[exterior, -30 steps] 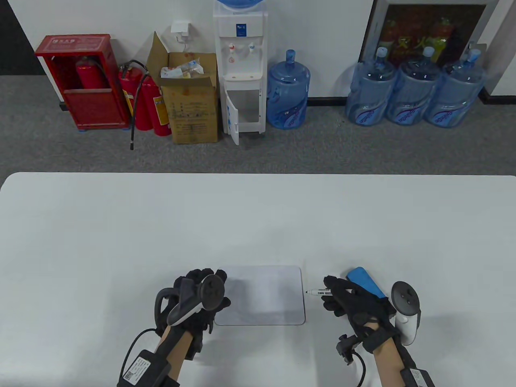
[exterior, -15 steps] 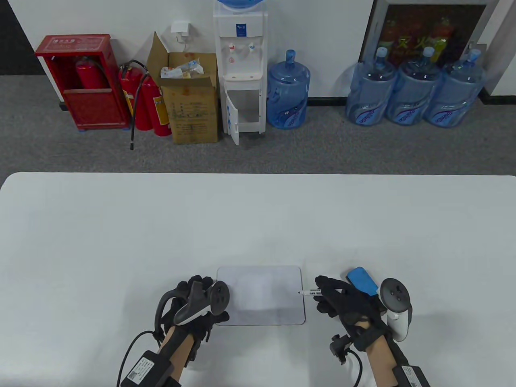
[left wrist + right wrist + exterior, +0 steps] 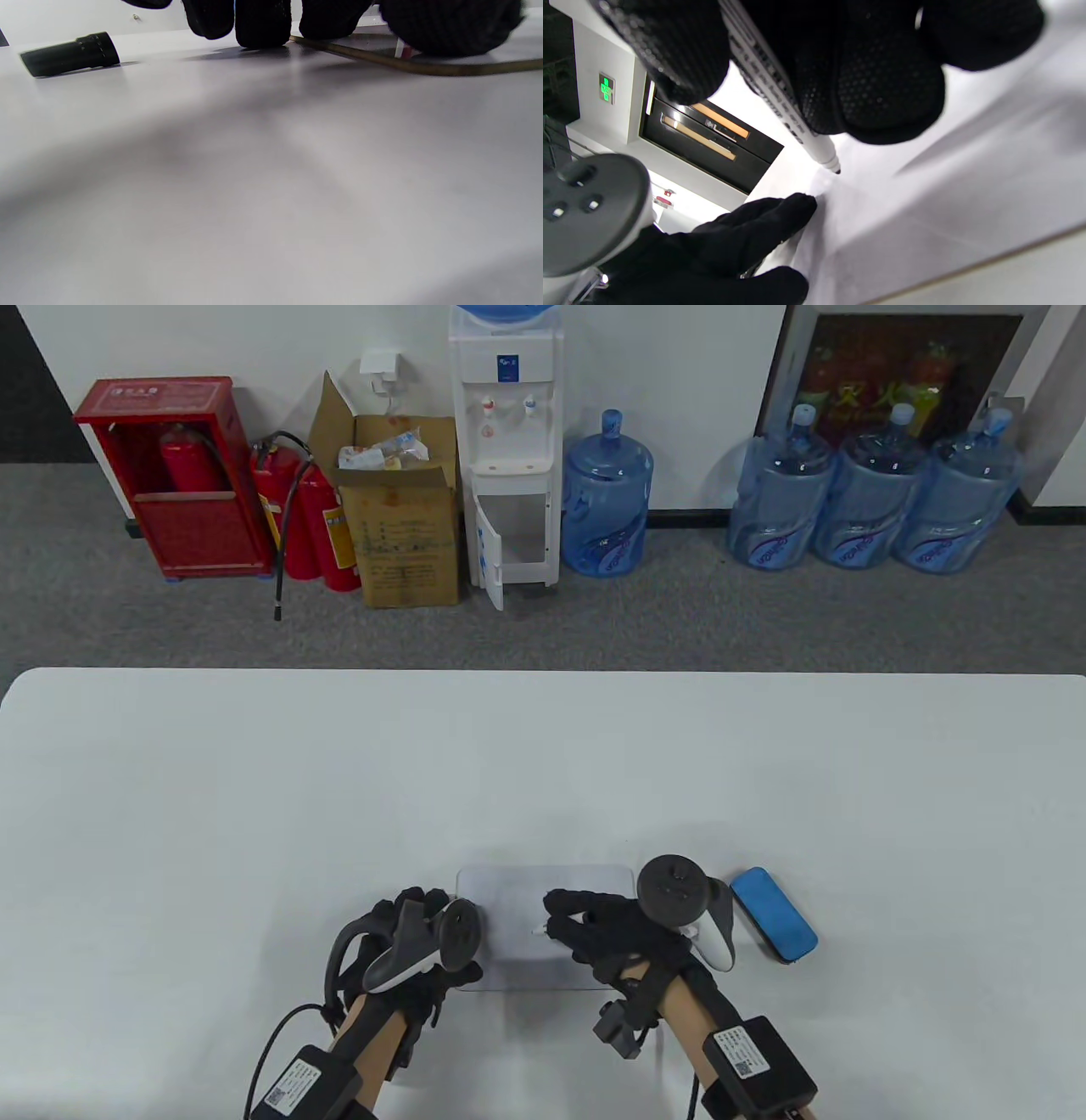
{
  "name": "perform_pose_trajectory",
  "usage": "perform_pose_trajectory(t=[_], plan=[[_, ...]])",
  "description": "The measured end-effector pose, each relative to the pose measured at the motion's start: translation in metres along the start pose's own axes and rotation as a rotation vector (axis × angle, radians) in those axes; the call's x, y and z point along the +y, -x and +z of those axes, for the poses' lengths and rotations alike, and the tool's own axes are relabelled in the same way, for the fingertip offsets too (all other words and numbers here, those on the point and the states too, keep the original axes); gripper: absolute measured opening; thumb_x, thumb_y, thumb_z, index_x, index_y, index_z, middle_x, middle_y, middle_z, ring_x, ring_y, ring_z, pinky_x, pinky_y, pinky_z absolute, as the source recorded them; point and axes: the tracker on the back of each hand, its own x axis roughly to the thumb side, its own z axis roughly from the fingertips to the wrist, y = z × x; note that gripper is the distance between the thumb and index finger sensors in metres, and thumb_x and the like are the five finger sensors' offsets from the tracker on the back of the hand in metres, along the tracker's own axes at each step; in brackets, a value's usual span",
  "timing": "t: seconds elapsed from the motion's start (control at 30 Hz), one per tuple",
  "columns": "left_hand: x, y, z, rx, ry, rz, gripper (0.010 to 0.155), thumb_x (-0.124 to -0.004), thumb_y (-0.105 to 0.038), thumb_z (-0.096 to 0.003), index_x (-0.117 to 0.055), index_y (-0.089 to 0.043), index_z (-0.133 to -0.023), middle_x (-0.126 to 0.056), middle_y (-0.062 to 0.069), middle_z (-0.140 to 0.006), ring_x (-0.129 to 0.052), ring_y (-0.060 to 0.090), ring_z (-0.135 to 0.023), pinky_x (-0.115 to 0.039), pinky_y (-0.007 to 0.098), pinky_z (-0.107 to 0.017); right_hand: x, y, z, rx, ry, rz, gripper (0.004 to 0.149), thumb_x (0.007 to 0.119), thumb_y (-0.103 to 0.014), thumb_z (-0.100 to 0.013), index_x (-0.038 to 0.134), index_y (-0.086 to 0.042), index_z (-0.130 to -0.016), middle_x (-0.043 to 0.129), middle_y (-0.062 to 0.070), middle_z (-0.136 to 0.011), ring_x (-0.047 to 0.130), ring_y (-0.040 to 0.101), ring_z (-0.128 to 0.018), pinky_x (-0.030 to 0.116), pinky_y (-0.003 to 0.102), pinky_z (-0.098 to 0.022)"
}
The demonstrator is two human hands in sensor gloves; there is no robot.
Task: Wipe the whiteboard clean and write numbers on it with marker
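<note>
The small whiteboard (image 3: pixel 517 899) lies flat near the table's front edge, its surface blank. My left hand (image 3: pixel 399 903) rests on the board's left edge with its fingers (image 3: pixel 263 25) pressing down straight. My right hand (image 3: pixel 594 929) hovers over the right half of the board and grips the white marker (image 3: pixel 780 93), uncapped. The marker's black tip (image 3: pixel 835 170) sits just above or on the board's middle (image 3: pixel 925 190); I cannot tell whether it touches. The blue eraser (image 3: pixel 774 914) lies on the table to the right of the board.
The marker's black cap (image 3: pixel 70 54) lies on the table to the left of my left fingers. The white table (image 3: pixel 254 797) stretches wide beyond the board. On the floor behind stand water jugs (image 3: pixel 607 496), a dispenser, a cardboard box and fire extinguishers.
My right hand has moved left with the marker, from beside the eraser to over the whiteboard, uncovering the eraser. The left hand has settled slightly lower on the board's left edge.
</note>
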Motion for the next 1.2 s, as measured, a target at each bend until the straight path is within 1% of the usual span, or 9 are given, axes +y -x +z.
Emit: perform_pose_trajectory(t=[0.13, 0.27, 0.5, 0.67, 0.83, 0.97, 1.07, 1.13, 1.2], plan=[[0.000, 0.000, 0.001, -0.002, 0.000, 0.000, 0.073, -0.070, -0.060, -0.0390, -0.056, -0.039, -0.108, -0.056, 0.004, -0.122, -0.057, 0.039, -0.110, -0.045, 0.064, -0.079, 0.011, -0.005, -0.016, 0.011, 0.012, 0.019, 0.058, 0.082, -0.045, -0.045, 0.080, -0.014, -0.093, 0.086, 0.015, -0.082, 0.097, 0.029, -0.052, 0.076, 0.052, -0.038], [-0.001, 0.000, 0.001, -0.001, 0.001, 0.005, 0.073, -0.070, -0.059, -0.0392, -0.055, -0.039, -0.108, -0.055, 0.003, -0.122, -0.056, 0.039, -0.110, -0.044, 0.065, -0.079, 0.015, -0.004, -0.027, 0.047, 0.022, 0.021, 0.058, 0.083, -0.043, -0.045, 0.078, -0.014, -0.095, 0.084, 0.015, -0.084, 0.097, 0.030, -0.052, 0.075, 0.053, -0.038], [0.000, 0.001, 0.001, -0.003, 0.005, 0.006, 0.073, -0.070, -0.059, -0.0394, -0.056, -0.039, -0.108, -0.055, 0.004, -0.122, -0.059, 0.039, -0.109, -0.045, 0.064, -0.079, 0.021, 0.002, -0.037, 0.079, 0.048, 0.018, 0.058, 0.082, -0.043, -0.045, 0.077, -0.014, -0.095, 0.084, 0.015, -0.085, 0.097, 0.030, -0.052, 0.075, 0.052, -0.038], [0.000, 0.000, 0.001, -0.001, 0.007, 0.003, 0.073, -0.070, -0.059, -0.0394, -0.056, -0.039, -0.108, -0.055, 0.004, -0.122, -0.060, 0.039, -0.109, -0.045, 0.065, -0.079, 0.022, -0.001, -0.035, 0.068, 0.034, 0.047, 0.057, 0.082, -0.043, -0.045, 0.078, -0.012, -0.094, 0.085, 0.016, -0.082, 0.097, 0.030, -0.051, 0.076, 0.052, -0.037], [0.000, 0.000, 0.001, -0.001, 0.010, 0.006, 0.073, -0.071, -0.059, -0.0395, -0.056, -0.039, -0.108, -0.055, 0.004, -0.123, -0.061, 0.038, -0.108, -0.045, 0.065, -0.079, 0.027, -0.006, -0.020, 0.008, -0.024, 0.055, 0.055, 0.081, -0.045, -0.046, 0.085, -0.010, -0.087, 0.090, 0.017, -0.074, 0.100, 0.029, -0.047, 0.078, 0.051, -0.034], [0.000, 0.000, 0.001, 0.001, 0.010, 0.000, 0.073, -0.070, -0.059, -0.0395, -0.056, -0.039, -0.108, -0.055, 0.004, -0.122, -0.062, 0.038, -0.108, -0.046, 0.065, -0.079, 0.032, -0.006, -0.012, -0.002, -0.029, 0.026, 0.054, 0.082, -0.045, -0.045, 0.087, -0.009, -0.085, 0.091, 0.018, -0.072, 0.100, 0.029, -0.045, 0.078, 0.052, -0.033], [0.000, 0.000, 0.001, 0.002, 0.010, 0.000, 0.073, -0.070, -0.059, -0.0394, -0.056, -0.039, -0.108, -0.055, 0.004, -0.123, -0.062, 0.038, -0.108, -0.046, 0.065, -0.079, 0.030, -0.004, -0.010, 0.004, -0.017, 0.010, 0.054, 0.082, -0.045, -0.045, 0.086, -0.009, -0.086, 0.091, 0.018, -0.072, 0.100, 0.029, -0.045, 0.078, 0.052, -0.033], [0.000, 0.000, 0.001, 0.002, 0.011, 0.000, 0.073, -0.070, -0.059, -0.0395, -0.056, -0.039, -0.108, -0.055, 0.004, -0.123, -0.062, 0.039, -0.108, -0.046, 0.065, -0.079, 0.024, -0.002, -0.011, 0.011, 0.045, -0.014, 0.055, 0.082, -0.045, -0.045, 0.085, -0.009, -0.087, 0.090, 0.018, -0.074, 0.100, 0.030, -0.046, 0.077, 0.052, -0.034], [0.000, 0.000, 0.001, 0.002, 0.012, 0.001, 0.073, -0.070, -0.059, -0.0394, -0.055, -0.039, -0.108, -0.055, 0.004, -0.122, -0.062, 0.039, -0.108, -0.046, 0.065, -0.079, 0.015, 0.001, -0.013, 0.051, 0.107, -0.028, 0.056, 0.083, -0.044, -0.045, 0.083, -0.009, -0.089, 0.088, 0.018, -0.076, 0.099, 0.031, -0.048, 0.076, 0.053, -0.035]])
